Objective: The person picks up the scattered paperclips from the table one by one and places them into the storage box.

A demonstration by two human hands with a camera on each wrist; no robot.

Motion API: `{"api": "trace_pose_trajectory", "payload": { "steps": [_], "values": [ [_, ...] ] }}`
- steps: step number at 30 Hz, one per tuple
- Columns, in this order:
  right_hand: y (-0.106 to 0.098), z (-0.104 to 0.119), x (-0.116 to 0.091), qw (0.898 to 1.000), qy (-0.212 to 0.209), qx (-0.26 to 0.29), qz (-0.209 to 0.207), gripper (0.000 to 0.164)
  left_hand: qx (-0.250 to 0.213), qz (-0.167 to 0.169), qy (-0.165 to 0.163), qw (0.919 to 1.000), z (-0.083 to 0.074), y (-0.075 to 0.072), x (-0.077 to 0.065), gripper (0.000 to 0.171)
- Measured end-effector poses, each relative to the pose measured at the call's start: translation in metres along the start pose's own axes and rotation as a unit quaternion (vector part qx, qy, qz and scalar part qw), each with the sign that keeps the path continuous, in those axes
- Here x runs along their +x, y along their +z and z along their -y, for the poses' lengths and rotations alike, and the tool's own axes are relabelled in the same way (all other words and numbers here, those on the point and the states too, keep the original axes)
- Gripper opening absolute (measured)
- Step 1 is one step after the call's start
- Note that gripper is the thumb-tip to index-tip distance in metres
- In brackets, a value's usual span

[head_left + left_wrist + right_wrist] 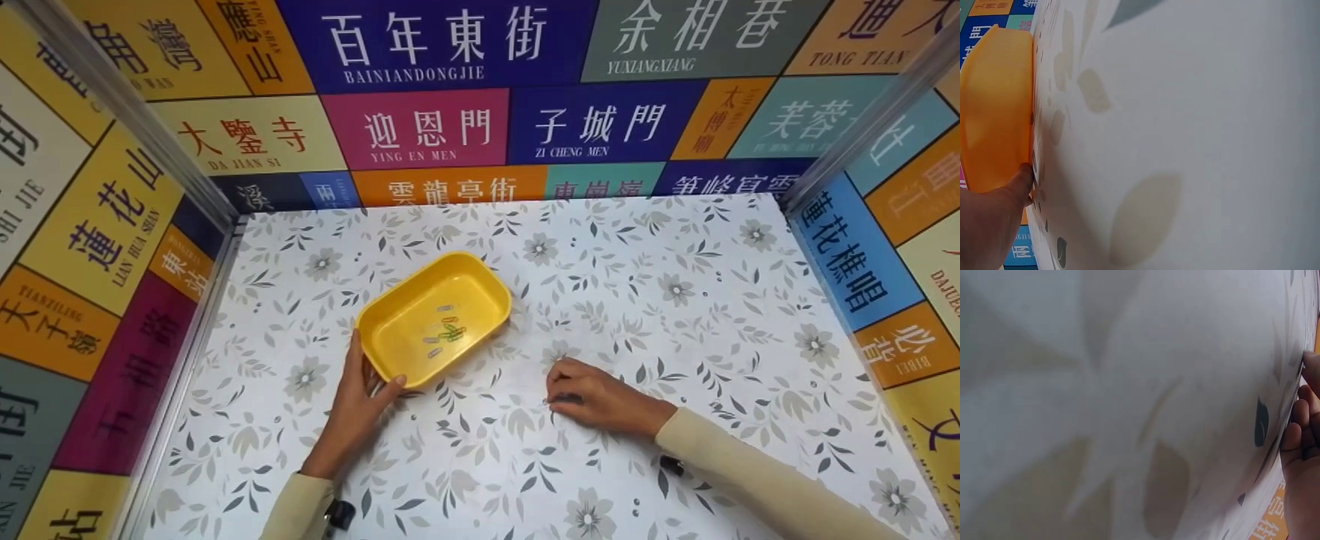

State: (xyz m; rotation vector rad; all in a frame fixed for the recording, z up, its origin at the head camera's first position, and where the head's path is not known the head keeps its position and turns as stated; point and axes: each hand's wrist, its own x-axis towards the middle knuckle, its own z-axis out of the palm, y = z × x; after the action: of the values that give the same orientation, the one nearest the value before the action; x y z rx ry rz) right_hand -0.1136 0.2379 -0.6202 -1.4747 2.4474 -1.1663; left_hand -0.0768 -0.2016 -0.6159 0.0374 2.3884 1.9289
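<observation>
Bright sign-panel walls (420,127) box in a floral-covered bench (675,315) on three sides, leaving only the near edge free. From the head view, a yellow plastic tray (480,289) lies left of centre, well off every wall, with a few paper clips (444,332) scattered in its well. The left hand (358,409) has its grip on the tray's near corner, thumb against the rim and fingers along the left side. The right hand (592,394) rests knuckles-up on the bench just right of the tray, fingers curled under; what they pinch, if anything, I cannot tell. Wide bare cloth stretches to the right and back.

At the left wrist, the tray's orange-yellow wall (994,107) meets the bench, a fingertip (1019,180) pressed to its lower edge.

At the right wrist, curled fingers (1300,430) sit at the frame's edge on blurred cloth.
</observation>
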Motion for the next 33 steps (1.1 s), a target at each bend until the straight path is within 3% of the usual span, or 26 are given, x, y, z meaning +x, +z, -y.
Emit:
{"api": "trace_pose_trajectory", "payload": {
  "steps": [10, 18, 25, 33],
  "values": [
    [0.002, 0.006, 0.006, 0.999, -0.01, 0.027, -0.015, 0.016, 0.003, -0.001, 0.0, 1.0, 0.0, -0.001, -0.001, 0.117],
    [-0.001, 0.011, 0.011, 0.999, 0.018, 0.049, -0.004, 0.014, -0.002, 0.0, -0.015, 0.9999, -0.001, 0.0, -0.001, 0.118],
    [-0.007, 0.014, 0.017, 0.999, 0.022, 0.045, -0.001, 0.014, -0.006, 0.007, 0.015, 0.9998, 0.0, -0.001, 0.0, 0.118],
    [-0.015, 0.018, 0.03, 0.994, 0.033, 0.098, -0.034, 0.015, -0.001, 0.006, 0.014, 0.9999, -0.001, -0.001, 0.0, 0.119]
  ]
}}
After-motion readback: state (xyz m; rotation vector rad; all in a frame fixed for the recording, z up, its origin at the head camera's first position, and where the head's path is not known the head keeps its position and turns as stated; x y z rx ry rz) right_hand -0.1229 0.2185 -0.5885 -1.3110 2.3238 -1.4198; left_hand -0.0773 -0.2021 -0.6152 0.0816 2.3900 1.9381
